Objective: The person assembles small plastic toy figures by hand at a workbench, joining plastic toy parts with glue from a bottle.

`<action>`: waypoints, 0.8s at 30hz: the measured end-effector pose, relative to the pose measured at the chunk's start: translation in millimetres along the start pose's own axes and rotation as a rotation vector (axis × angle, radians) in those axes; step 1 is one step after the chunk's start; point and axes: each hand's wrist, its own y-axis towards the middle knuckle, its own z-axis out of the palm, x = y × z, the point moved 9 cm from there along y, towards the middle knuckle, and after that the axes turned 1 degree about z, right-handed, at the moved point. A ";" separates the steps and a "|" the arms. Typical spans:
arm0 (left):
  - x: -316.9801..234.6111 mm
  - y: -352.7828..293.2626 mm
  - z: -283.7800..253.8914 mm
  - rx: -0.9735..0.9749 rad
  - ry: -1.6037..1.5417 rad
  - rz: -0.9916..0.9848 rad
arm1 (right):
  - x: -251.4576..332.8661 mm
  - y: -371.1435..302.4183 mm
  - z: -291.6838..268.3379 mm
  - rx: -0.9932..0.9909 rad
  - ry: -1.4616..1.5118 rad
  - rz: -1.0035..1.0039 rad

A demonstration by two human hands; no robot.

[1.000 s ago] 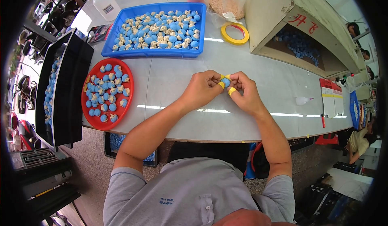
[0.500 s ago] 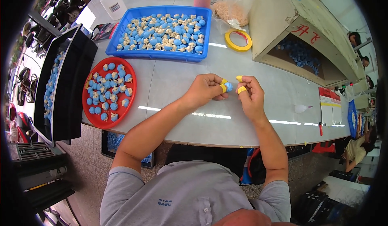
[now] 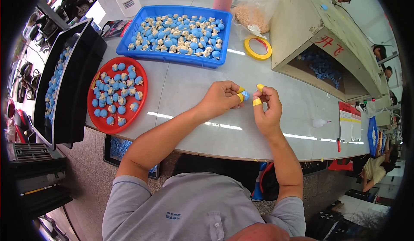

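Note:
My left hand is closed above the table, its yellow-taped thumb and forefinger pinching a small blue rounded piece. Facing it closely, my right hand has curled fingers, with yellow tape on the thumb and forefinger. The right forefinger is raised apart from the thumb, while another fingertip sits close to the thumb; anything between these is too small to make out. To the left lies a red round tray of blue-and-cream pieces. Behind it stands a blue rectangular tray, filled with similar pieces.
A black bin of blue pieces leans at the left edge. At the back right are a yellow tape roll, a bag of beige bits and a beige box holding blue pieces. A small white-tipped bottle lies at right.
The view has shifted slightly. Both hands stay nearly in place, facing each other; the left still pinches the blue piece, and the gap between the right thumb and forefinger looks slightly wider.

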 end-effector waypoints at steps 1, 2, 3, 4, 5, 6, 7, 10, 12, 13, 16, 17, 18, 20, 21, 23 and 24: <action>-1.9 0.7 -0.8 -0.004 0.010 0.047 | -0.9 0.3 1.5 0.001 0.000 0.002; -4.3 0.9 -1.5 -0.008 0.021 0.094 | -5.9 0.6 6.3 0.034 0.033 0.038; -2.8 0.5 -2.1 -0.008 0.019 0.091 | -10.6 0.4 11.3 0.067 0.067 0.075; -4.9 -0.3 -0.7 -0.013 0.053 0.112 | -9.7 0.2 10.2 0.063 0.063 0.073; -7.2 -0.7 0.6 -0.017 0.086 0.132 | -9.1 -0.1 10.7 0.075 0.068 0.076; -8.1 -0.5 2.7 -0.012 0.087 0.135 | -8.3 -0.5 10.7 0.086 0.072 0.078; -8.1 0.0 2.0 -0.015 0.118 0.142 | -9.3 -0.6 11.6 0.086 0.071 0.081; -5.8 2.2 1.0 -0.018 0.134 0.155 | -14.1 -0.7 14.2 0.095 0.119 0.126; -5.4 1.7 -0.1 -0.021 0.119 0.160 | -14.1 -0.4 16.4 0.106 0.111 0.131; -5.5 0.8 -0.1 -0.024 0.131 0.158 | -13.8 -0.8 16.3 0.106 0.111 0.132; -5.5 0.2 0.1 -0.030 0.157 0.158 | -15.1 -1.7 16.0 0.105 0.116 0.152; -5.5 0.1 0.3 -0.034 0.170 0.159 | -15.5 -2.0 15.6 0.102 0.113 0.147; -6.5 -0.6 0.9 -0.033 0.170 0.159 | -15.4 -2.1 15.0 0.098 0.109 0.143; -9.3 -2.8 1.9 -0.039 0.259 0.169 | -15.0 -2.6 15.1 0.096 0.109 0.161; -7.3 -1.9 1.9 -0.038 0.258 0.168 | -15.9 -3.0 15.1 0.095 0.109 0.178; -6.9 -1.5 1.5 -0.040 0.252 0.188 | -15.9 -3.0 15.2 0.095 0.107 0.170; -7.0 -2.3 1.4 -0.040 0.252 0.188 | -15.3 -3.1 15.2 0.095 0.105 0.163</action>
